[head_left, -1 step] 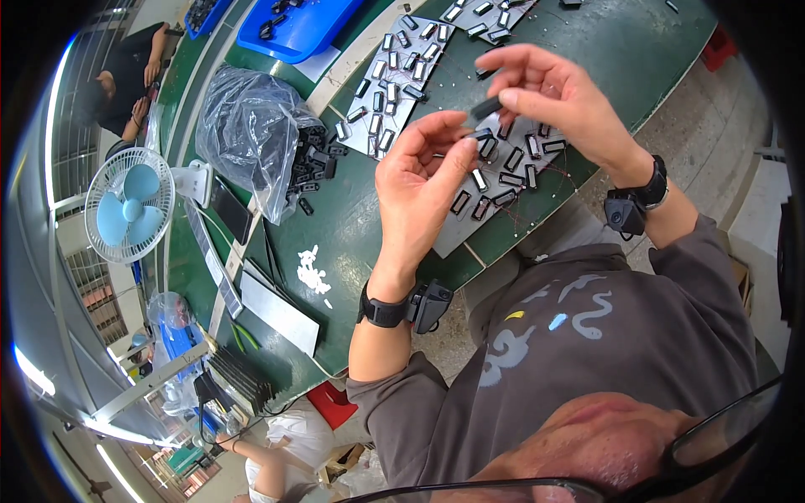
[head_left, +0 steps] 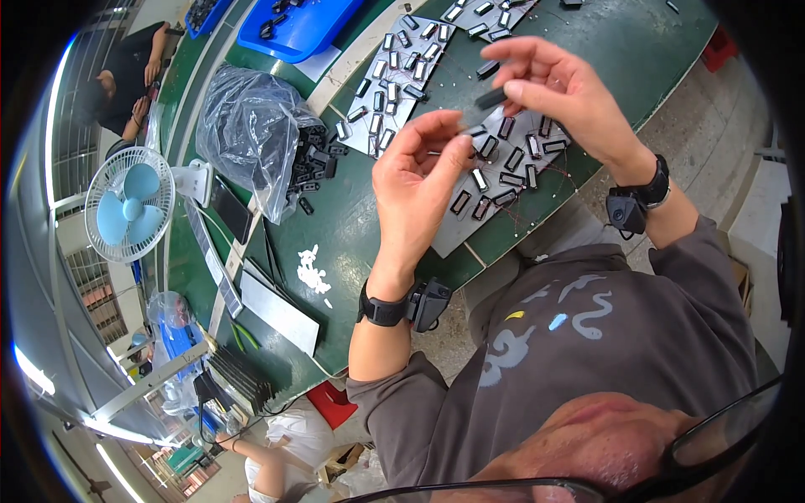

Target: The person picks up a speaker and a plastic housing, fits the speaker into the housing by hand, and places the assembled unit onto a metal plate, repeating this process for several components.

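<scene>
My right hand (head_left: pixel 579 105) pinches a small black oblong plastic piece (head_left: pixel 491 99) between thumb and fingers, above a grey board (head_left: pixel 451 236). Facing it, my left hand (head_left: pixel 412 189) has its fingers curled and its thumb tip near the index finger. Whatever may be between those fingertips is too small and blurred to name. Under both hands the board carries several black-framed oblong parts with pale faces (head_left: pixel 460 201) and thin reddish wires. A second grey board (head_left: pixel 359 134) with similar parts lies just beyond my left hand.
Black plastic pieces (head_left: pixel 319 159) spill from a clear bag (head_left: pixel 247 126) on the green table (head_left: pixel 352 218). White bits (head_left: pixel 312 272), a flat grey plate (head_left: pixel 281 310) and a blue tray (head_left: pixel 289 57) lie around. A fan (head_left: pixel 130 208) stands left; other people sit at the far left and lower left.
My right hand has shifted slightly up and to the right with the black plastic piece, away from my left hand. My left hand has moved slightly left.
</scene>
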Action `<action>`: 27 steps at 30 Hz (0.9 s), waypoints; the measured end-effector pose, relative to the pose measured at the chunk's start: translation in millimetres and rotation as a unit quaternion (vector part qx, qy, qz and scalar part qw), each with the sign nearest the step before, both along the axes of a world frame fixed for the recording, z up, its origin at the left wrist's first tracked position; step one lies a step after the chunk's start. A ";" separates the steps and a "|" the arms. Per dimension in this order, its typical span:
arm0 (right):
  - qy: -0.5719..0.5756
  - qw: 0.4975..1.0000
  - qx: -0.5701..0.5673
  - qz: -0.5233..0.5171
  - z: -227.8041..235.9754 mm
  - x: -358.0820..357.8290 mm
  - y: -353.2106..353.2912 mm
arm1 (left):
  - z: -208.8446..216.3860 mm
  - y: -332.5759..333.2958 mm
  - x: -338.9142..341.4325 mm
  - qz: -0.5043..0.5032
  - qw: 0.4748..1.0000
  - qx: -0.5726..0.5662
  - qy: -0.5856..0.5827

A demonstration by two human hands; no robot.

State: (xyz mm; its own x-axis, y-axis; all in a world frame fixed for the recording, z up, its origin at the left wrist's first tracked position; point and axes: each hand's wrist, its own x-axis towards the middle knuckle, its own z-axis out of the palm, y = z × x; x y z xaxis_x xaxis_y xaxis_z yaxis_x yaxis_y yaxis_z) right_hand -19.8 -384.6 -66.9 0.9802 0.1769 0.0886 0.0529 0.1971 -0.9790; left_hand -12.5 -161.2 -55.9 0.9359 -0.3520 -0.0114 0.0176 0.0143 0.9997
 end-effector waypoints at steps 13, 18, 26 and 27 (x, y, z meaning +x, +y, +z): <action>-0.003 1.000 0.000 0.012 0.7 -7.3 9.6 | -0.4 8.1 8.6 0.066 0.911 0.263 -0.310; 0.008 0.999 0.020 0.031 -1.7 -11.9 19.7 | 3.8 -2.2 -7.5 0.007 0.957 0.183 -0.226; -0.025 0.999 -0.023 0.032 2.4 -21.9 21.7 | -1.2 1.2 -7.5 0.001 0.992 0.067 -0.105; -0.024 0.999 -0.023 0.030 3.8 -23.2 20.8 | 0.0 1.1 -7.8 -0.002 0.994 0.062 -0.091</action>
State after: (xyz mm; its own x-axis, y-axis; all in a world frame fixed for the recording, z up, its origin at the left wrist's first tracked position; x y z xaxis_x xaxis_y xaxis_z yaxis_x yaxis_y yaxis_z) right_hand -43.0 -363.8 -63.2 0.9625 0.2403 0.1258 0.0896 0.1557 -0.9837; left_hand -20.3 -160.2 -55.9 0.9251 -0.3623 0.1138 -0.1632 -0.1085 0.9806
